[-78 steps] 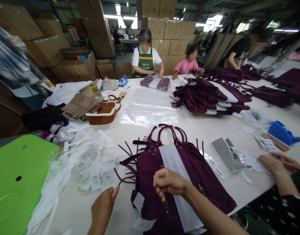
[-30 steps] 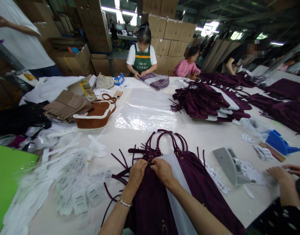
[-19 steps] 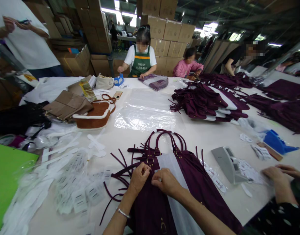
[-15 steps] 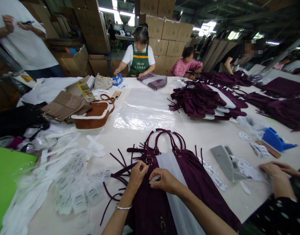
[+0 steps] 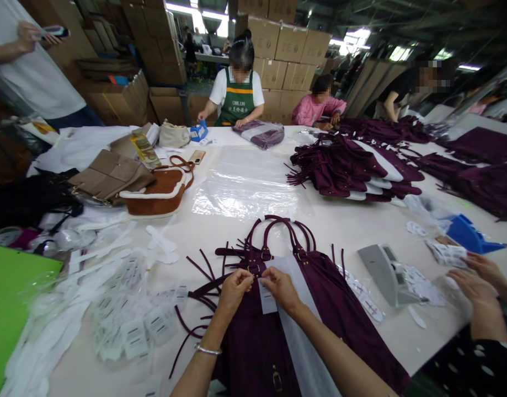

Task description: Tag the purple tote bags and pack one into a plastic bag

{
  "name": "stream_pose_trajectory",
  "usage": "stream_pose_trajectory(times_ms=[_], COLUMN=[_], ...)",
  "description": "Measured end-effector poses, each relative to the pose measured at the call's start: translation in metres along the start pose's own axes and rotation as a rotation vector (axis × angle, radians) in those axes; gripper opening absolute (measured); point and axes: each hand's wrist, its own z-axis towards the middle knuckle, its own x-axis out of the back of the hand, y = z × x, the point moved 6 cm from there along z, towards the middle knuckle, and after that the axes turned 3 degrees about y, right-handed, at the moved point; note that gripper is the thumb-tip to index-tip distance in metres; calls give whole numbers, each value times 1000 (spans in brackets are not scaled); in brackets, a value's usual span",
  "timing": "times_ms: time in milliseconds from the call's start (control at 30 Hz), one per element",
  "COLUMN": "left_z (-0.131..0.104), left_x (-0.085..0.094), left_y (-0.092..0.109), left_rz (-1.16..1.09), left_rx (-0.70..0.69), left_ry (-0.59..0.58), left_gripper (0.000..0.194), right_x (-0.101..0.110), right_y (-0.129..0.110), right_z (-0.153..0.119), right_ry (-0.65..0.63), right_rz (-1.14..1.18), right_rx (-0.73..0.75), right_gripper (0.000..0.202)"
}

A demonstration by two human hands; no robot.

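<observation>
A dark purple bag (image 5: 253, 342) with looped handles and long fringe lies on the white table, a pale strip of wrapping (image 5: 297, 320) running down it. My left hand (image 5: 235, 286) is closed in a pinch near the buckle at the base of a handle; what it pinches is too small to make out. Just to its right, my right hand (image 5: 280, 286) pinches the top of a small white tag (image 5: 268, 300), which hangs over the bag's front. The fingertips of both hands are close together but apart.
Plastic-wrapped tags (image 5: 133, 331) lie left, near brown bags (image 5: 156, 193). Clear plastic sheets (image 5: 245, 182) lie beyond the handles. Purple bags (image 5: 352, 168) are piled right, behind a grey dispenser (image 5: 383, 273). Another person's hands (image 5: 479, 286) are at the right edge; a person in an apron (image 5: 239, 99) stands opposite.
My right hand has moved up, and the tag now hangs flat below its fingers. The neighbour's hands at the right have moved to white papers and plastic.
</observation>
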Motion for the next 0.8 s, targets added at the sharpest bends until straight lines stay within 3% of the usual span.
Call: stream_pose_trajectory(times_ms=[167,333,633,800], left_z=[2,4,1,1], left_x=[-9,-9,-9,-10], left_y=[2,-2,-2,-1], left_rz=[87,173,238,244], left_rx=[-61,-100,-139,-152], left_ry=[-1,37,20,15], left_gripper=[16,14,15,19], right_x=[1,3,-4,3], right_y=[-12,-13,-13,-19], right_z=[-2,-5,-9,-9], right_ry=[48,127,110,139], right_rz=[-343,-524,-587,-378], right_rx=[245,327,508,444], right_gripper=[14,8,18,16])
